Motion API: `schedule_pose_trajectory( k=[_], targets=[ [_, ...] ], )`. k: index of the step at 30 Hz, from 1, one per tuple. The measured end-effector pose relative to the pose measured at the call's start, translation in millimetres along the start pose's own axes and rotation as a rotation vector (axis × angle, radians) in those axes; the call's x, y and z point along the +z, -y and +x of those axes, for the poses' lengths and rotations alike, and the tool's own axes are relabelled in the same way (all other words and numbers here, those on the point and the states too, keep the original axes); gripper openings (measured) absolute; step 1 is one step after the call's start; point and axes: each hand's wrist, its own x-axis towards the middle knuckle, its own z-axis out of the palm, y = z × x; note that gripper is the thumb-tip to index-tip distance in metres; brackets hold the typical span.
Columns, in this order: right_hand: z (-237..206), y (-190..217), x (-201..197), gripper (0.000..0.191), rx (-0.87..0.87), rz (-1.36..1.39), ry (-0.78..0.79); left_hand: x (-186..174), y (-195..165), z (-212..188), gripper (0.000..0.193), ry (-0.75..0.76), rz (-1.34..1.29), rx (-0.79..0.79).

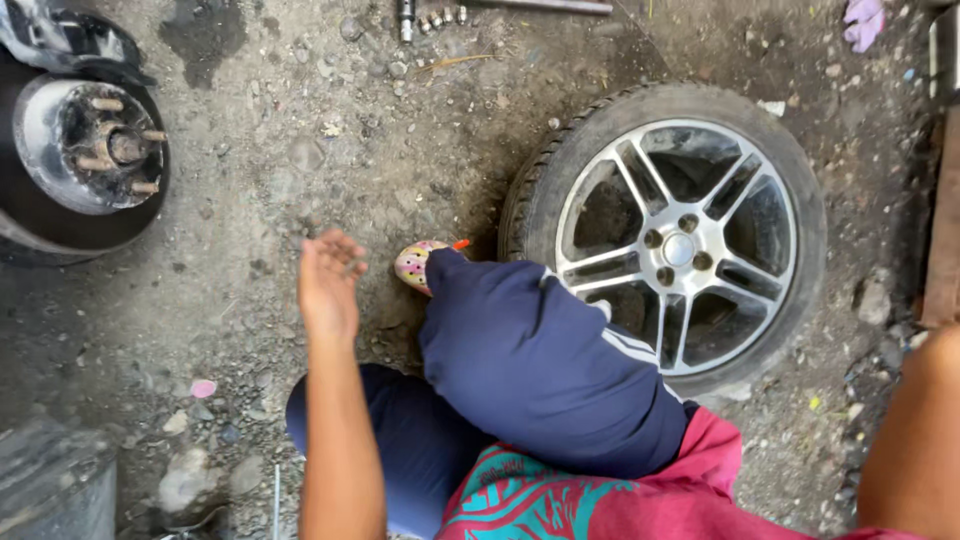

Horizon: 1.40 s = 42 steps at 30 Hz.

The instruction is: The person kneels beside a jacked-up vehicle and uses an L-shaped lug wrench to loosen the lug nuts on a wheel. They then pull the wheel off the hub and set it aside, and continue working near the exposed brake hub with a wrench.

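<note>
In the head view, the left hand (328, 282) is seen raised over the stony dirt ground (260, 210), fingers loosely spread and nothing held. Of the right arm (915, 430) only the forearm is shown at the frame edge; the state of that hand cannot be told. A black tyre on a silver five-spoke alloy wheel (668, 238) is lying flat beside the bent knee in dark blue trousers (545, 365), just past a patterned slipper (415, 264). The bare wheel hub with studs (95, 145) is exposed at upper left, well apart. Small metal nuts (440, 17) are laid near the top edge. The wheel is judged to be off its hub; any next handling would call for both hands on the tyre.
</note>
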Motion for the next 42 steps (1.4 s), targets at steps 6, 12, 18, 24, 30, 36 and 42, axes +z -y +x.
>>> schedule_pose_trajectory(
  k=[6, 12, 18, 24, 30, 36, 42],
  targets=[
    [30.8, 102.7, 131.0, 0.037, -0.286, -0.083, 0.106, -5.6, 92.5, -36.3, 0.038, -0.279, 0.242, -0.214],
    [0.4, 145.8, 274.3, 0.036, -0.814, -0.224, 0.305, -17.6, 87.8, -37.8, 0.033, -0.28, 0.324, -0.068],
    [5.0, 198.3, 408.3, 0.032, -0.986, 0.074, 0.644, -15.2, 90.5, -54.1, 0.034, -0.485, 0.327, -0.401],
    [7.0, 207.1, 410.2, 0.028, -1.138, -0.246, 0.626, -27.2, 86.9, -53.5, 0.036, -0.554, 0.518, -0.301],
    [-3.9, 238.6, 398.6, 0.035, -1.126, -0.471, 0.546, -45.0, 35.6, -44.9, 0.038, -0.899, 0.247, -0.401],
    [7.2, 262.6, 412.7, 0.046, -1.062, -0.517, 0.586, -29.3, 16.1, -21.7, 0.038, -1.022, 0.282, -0.306],
    [32.3, 270.2, 407.6, 0.049, -0.999, -0.381, 0.688, -9.6, -17.3, 43.6, 0.044, -0.913, 0.353, -0.161]
  ],
)
